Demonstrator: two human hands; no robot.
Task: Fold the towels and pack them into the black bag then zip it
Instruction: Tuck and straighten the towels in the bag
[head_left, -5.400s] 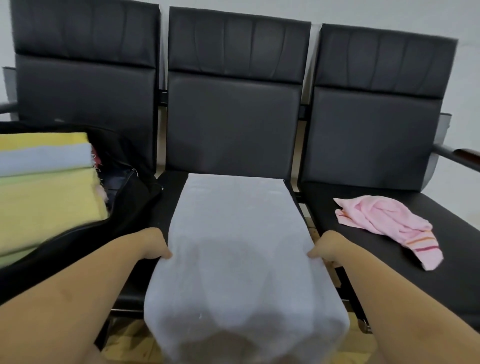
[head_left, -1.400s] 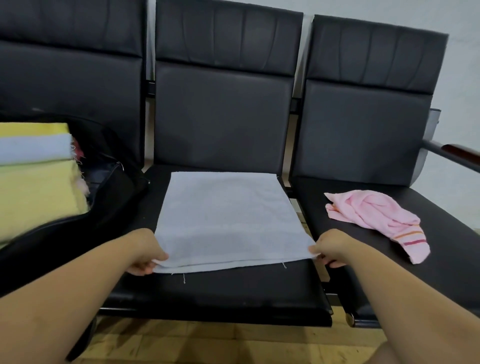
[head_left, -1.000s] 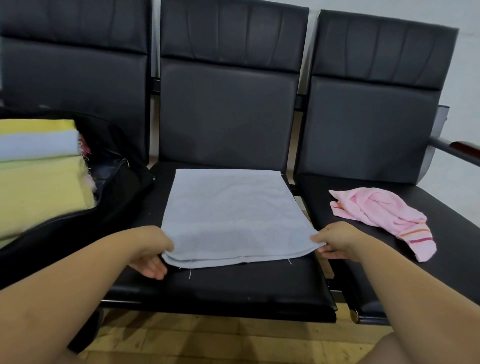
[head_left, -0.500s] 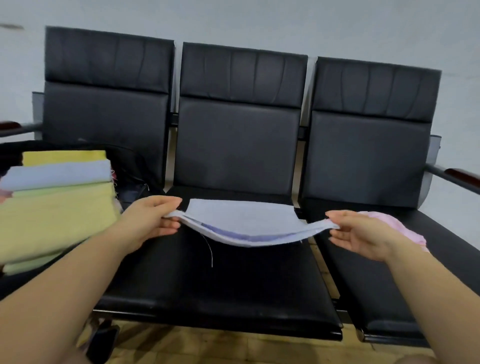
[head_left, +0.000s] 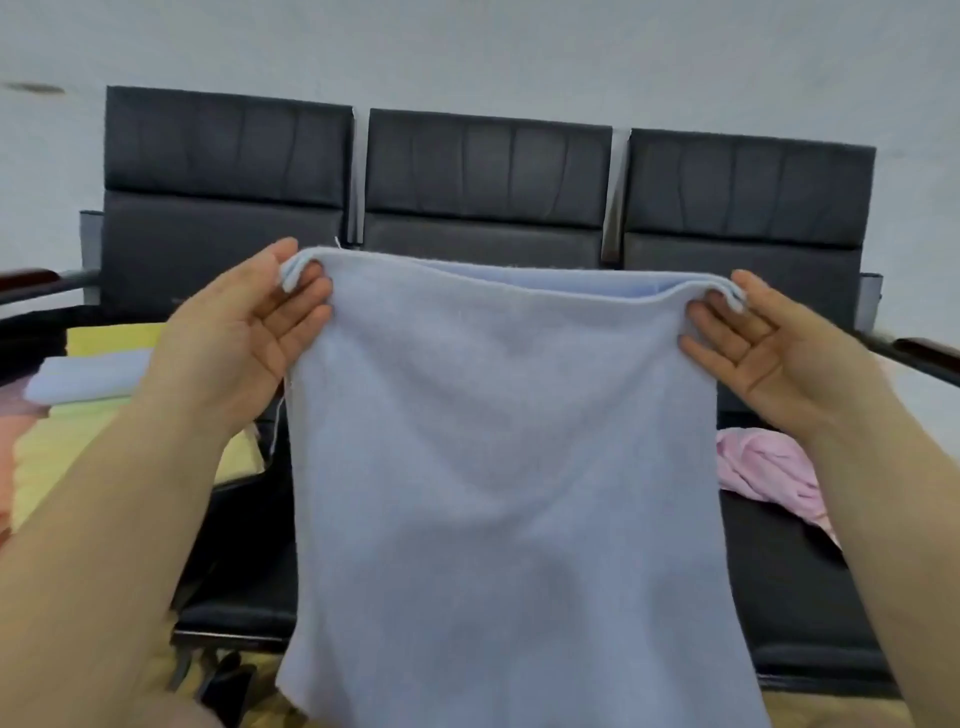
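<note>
A pale blue towel, doubled over, hangs in the air in front of the middle seat. My left hand pinches its top left corner and my right hand pinches its top right corner, both raised to backrest height. The towel hides most of the middle seat. On the left seat a stack of folded yellow and pale blue towels lies in the black bag, of which only a dark edge shows. A crumpled pink towel lies on the right seat.
A row of three black padded chairs stands against a grey wall, with armrests at both ends. Wooden floor shows under the seats.
Both hands have lifted the doubled blue towel off the middle seat, from flat on the cushion to hanging upright in the air. The camera has tilted up.
</note>
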